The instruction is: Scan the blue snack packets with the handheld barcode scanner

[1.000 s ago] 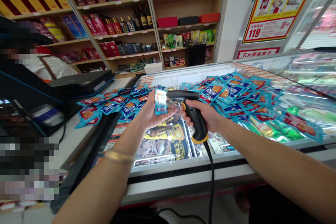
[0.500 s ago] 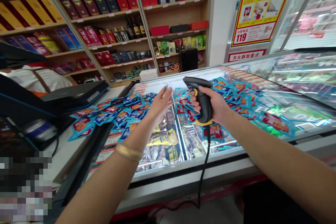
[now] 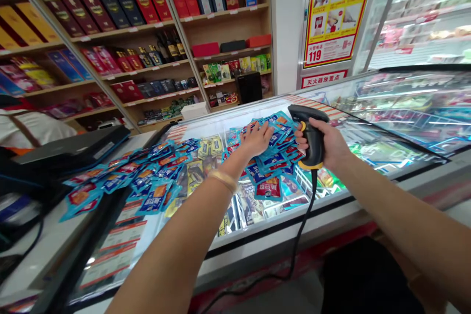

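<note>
My right hand [image 3: 333,144] grips a black and yellow barcode scanner [image 3: 313,140], its cable running down over the front edge of the glass-topped freezer. My left hand [image 3: 257,140], a gold bangle on its wrist, lies with fingers spread on a pile of small blue snack packets [image 3: 277,157]. These packets have blue or red labels and are heaped beside and behind the scanner. A second spread of the same packets [image 3: 147,176] covers the left part of the glass and reaches onto the neighbouring counter. Through the glass, yellow and dark packages [image 3: 196,174] show below.
A black checkout machine [image 3: 69,149] stands on the counter [image 3: 47,250] at left, with part of a person in white [image 3: 35,130] behind it. Shelves of boxes and bottles [image 3: 169,51] line the back. A black-edged glass lid [image 3: 401,140] slants across the right side.
My left hand has come down onto the right pile and flattened there. The packets that lay farther right are now gathered closer around it. The view has shifted right; the scanner stays in my right hand.
</note>
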`<move>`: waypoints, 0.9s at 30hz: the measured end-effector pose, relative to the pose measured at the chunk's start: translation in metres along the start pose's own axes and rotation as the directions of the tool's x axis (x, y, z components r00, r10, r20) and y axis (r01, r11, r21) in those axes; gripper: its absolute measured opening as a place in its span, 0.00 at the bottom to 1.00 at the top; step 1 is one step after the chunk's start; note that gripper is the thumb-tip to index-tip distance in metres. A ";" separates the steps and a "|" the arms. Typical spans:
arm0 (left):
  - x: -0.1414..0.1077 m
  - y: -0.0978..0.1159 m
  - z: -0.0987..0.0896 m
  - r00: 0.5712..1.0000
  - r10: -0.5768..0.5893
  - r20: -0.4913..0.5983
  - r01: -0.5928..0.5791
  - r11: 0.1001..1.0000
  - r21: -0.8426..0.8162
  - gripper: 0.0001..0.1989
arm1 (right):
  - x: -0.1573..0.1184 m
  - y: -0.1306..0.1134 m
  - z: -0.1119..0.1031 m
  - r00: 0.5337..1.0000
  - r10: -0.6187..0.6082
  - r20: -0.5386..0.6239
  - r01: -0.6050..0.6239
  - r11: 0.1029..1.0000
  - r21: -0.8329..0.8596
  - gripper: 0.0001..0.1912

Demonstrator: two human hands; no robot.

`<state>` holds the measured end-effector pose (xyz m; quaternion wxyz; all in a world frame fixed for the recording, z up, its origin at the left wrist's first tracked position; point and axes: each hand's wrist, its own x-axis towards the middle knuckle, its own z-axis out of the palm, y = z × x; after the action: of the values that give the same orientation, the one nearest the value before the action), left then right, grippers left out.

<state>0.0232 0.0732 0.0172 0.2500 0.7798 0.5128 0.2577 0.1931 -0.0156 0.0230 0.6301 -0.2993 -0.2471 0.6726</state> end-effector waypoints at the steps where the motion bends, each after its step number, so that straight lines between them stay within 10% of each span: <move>1: -0.003 -0.002 -0.003 0.999 0.012 -0.033 -0.013 0.999 -0.034 0.25 | 0.000 0.000 0.000 1.000 -0.005 0.006 0.005 1.000 -0.004 0.07; 7: -0.028 -0.028 -0.050 0.957 0.059 -0.286 -0.110 0.979 -0.169 0.22 | 0.003 0.011 0.021 0.996 0.012 0.089 -0.011 1.000 -0.009 0.08; 13: -0.073 -0.101 -0.118 0.845 -0.008 -0.534 -0.038 0.996 -0.076 0.20 | 0.013 0.058 0.078 0.965 0.141 0.219 -0.135 0.990 -0.043 0.09; 20: -0.115 -0.176 -0.150 0.840 -0.086 -0.536 0.322 0.874 0.364 0.31 | 0.028 0.130 0.137 0.886 0.360 0.294 -0.358 0.932 -0.063 0.11; 27: -0.121 -0.180 -0.147 0.930 -0.224 -0.292 0.345 0.805 0.483 0.22 | 0.031 0.150 0.122 0.861 0.416 0.291 -0.404 0.909 -0.103 0.09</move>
<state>-0.2351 0.0422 -0.0091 0.0042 0.6982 0.6996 0.1517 0.0007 0.0079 -0.0009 0.4207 -0.2490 -0.2853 0.8244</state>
